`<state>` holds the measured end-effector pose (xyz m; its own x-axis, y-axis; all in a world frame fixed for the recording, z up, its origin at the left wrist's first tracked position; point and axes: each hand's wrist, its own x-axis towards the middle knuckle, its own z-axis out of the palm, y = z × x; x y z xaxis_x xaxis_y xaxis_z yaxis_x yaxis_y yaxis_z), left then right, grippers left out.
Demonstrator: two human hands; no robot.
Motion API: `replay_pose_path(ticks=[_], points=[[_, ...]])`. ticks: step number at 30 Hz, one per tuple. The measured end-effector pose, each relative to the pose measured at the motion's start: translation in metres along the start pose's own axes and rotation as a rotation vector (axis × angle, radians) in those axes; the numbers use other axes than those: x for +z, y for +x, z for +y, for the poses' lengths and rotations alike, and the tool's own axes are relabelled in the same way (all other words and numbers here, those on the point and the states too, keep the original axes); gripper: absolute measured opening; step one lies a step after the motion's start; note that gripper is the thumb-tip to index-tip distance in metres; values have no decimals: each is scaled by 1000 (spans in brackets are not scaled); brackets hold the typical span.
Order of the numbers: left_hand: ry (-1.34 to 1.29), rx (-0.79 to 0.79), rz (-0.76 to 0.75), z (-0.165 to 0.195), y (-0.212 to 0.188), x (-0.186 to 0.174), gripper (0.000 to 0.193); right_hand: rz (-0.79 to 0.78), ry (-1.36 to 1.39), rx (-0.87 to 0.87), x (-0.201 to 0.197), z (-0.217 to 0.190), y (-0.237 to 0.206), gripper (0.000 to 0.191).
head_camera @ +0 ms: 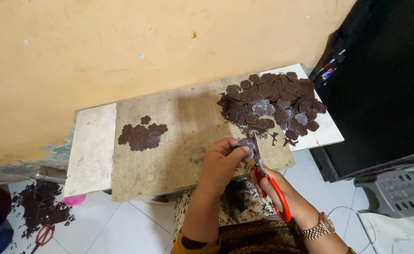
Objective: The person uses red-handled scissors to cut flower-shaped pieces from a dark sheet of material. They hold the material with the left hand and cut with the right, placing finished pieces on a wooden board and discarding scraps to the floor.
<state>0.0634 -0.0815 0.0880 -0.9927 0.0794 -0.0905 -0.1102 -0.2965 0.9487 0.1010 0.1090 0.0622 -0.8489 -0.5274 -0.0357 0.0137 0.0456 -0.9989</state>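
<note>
Over the near edge of a wooden board [178,155]: left hand [221,164] pinching a small brown flower-shaped cutout [246,143] between thumb and fingertips, fingers closed tight on it, held just above the board edge. Right hand [275,186] gripping red-handled scissors [268,181], fingers through the loops, closed on the handles; blades pointing up and away, meeting the cutout at its right side. Gold wristwatch [320,226] on the right wrist. Big loose pile of brown flower cutouts [275,103] at the far right of the board, spilling onto a white slab [327,134], some pieces showing a greyish side. Smaller, flatter cluster of cutouts [142,135] toward the left of the board, well apart from both hands. Brown scraps [40,202] on the tiled floor at lower left, second red scissors [43,235] lying beside them. Grey plastic stool [397,193] at right, yellow wall [145,42] behind.
</note>
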Motion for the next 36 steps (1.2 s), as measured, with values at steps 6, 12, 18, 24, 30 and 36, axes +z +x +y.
replay_pose_path(ticks=[6, 12, 18, 24, 30, 36], points=[[-9, 23, -10, -1, 0, 2, 7, 0, -18, -17, -4, 10, 0, 66], [-10, 16, 12, -1, 0, 6, 8, 21, -26, -65, -6, 12, 1, 59], [2, -13, 40, 1, 1, 8, 8, 92, -83, -33, -3, 12, 3, 58], [20, -2, 29, 2, 1, 6, 10, 113, -45, 22, -4, 17, 2, 58], [-57, 10, 15, -1, 2, 6, 10, 117, -33, 39, -4, 22, 2, 58], [-19, 22, 8, -1, 1, 5, 9, 50, -6, -31, -4, 15, 1, 58]])
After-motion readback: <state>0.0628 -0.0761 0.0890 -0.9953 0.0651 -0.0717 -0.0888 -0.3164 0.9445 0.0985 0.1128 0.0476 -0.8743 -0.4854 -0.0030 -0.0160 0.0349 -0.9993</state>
